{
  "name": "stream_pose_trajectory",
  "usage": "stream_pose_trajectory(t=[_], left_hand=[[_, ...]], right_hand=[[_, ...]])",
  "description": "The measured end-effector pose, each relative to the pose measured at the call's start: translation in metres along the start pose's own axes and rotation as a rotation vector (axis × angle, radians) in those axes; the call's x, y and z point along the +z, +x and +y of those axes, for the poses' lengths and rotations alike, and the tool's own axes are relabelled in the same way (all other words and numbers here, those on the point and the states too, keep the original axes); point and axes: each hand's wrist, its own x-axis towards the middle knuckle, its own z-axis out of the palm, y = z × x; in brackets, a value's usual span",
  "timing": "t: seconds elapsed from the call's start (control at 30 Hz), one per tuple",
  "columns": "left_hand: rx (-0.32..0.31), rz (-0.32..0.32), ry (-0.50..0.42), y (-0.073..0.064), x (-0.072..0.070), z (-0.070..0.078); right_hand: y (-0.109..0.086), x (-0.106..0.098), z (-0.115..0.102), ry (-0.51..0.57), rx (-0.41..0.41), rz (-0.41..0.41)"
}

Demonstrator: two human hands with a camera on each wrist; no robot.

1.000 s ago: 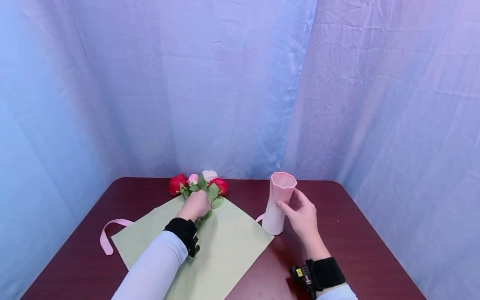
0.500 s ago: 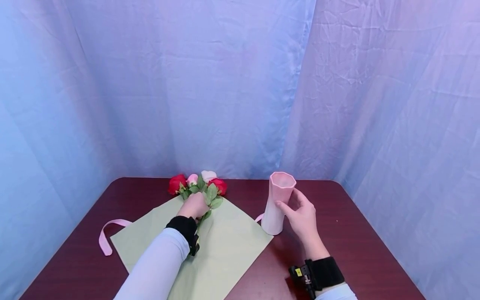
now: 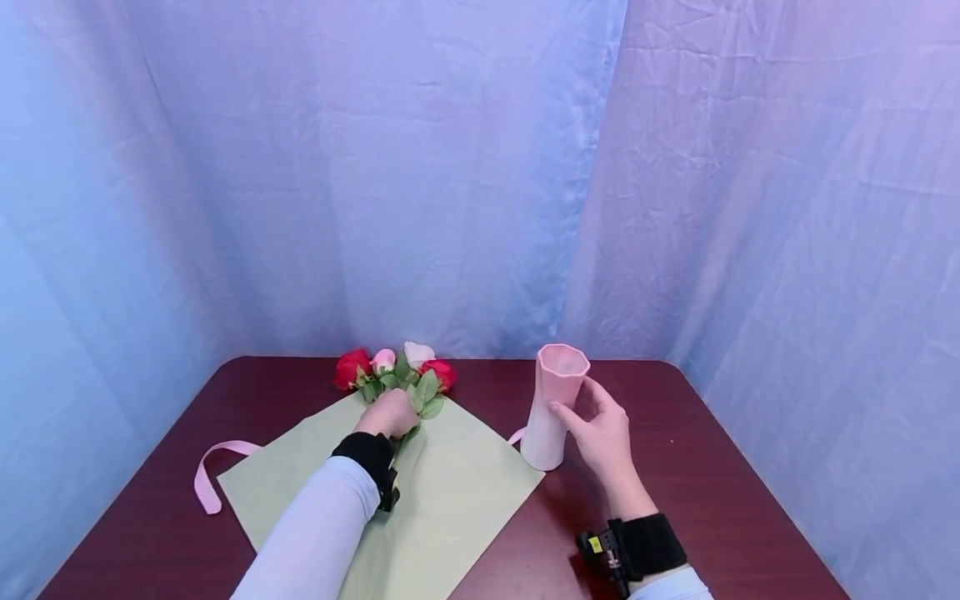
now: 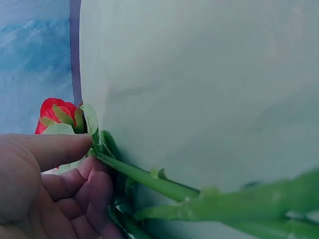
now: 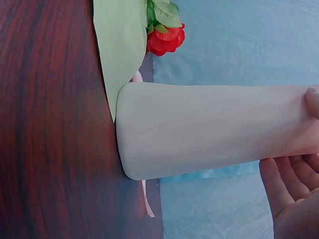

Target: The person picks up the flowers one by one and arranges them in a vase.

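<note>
My left hand (image 3: 390,412) is over the stems of a small bunch of artificial roses lying on pale green wrapping paper (image 3: 465,492). In the left wrist view, its thumb and forefinger pinch a green stem (image 4: 149,183) just below the leaves. The blooms at the far end are a red rose (image 3: 352,369), a pink bud (image 3: 383,360), a white rose (image 3: 418,353) and another red rose (image 3: 442,375). To the right, my right hand (image 3: 607,433) holds a pink-and-white vase (image 3: 544,425) near its top, thumb in front. The vase stands upright at the paper's right corner.
A pink ribbon (image 3: 206,482) sticks out from the paper's left side, and a short bit shows beside the vase. The dark red wooden table (image 3: 712,500) ends at a pale blue-lilac curtain (image 3: 450,183) behind and at both sides.
</note>
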Motion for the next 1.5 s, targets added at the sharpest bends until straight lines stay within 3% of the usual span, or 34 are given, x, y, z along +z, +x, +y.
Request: stream_pose_trajectory(t=[0.5,0.87,0.97,1.17,1.3,1.5], left_hand=[[-0.022,-0.023,-0.077,0.004,0.002,0.0],[0.029,-0.031,-0.119,0.007,0.001,-0.008],[0.037,-0.037,-0.17,0.006,0.0,-0.009],[0.057,-0.03,-0.294,0.003,-0.001,-0.012],[0.079,-0.008,-0.325,0.0,-0.002,-0.012],[0.106,0.022,-0.349,-0.003,-0.005,-0.008]], right_hand=[[-0.001,-0.001,0.003,-0.025,-0.018,0.003],[0.001,0.001,0.003,-0.013,-0.027,0.006],[0.002,0.001,0.004,-0.022,-0.016,0.001],[-0.005,0.002,-0.017,-0.031,-0.018,-0.005],[-0.01,0.001,-0.035,-0.038,-0.029,-0.009],[-0.007,0.002,-0.027,-0.047,-0.013,-0.008]])
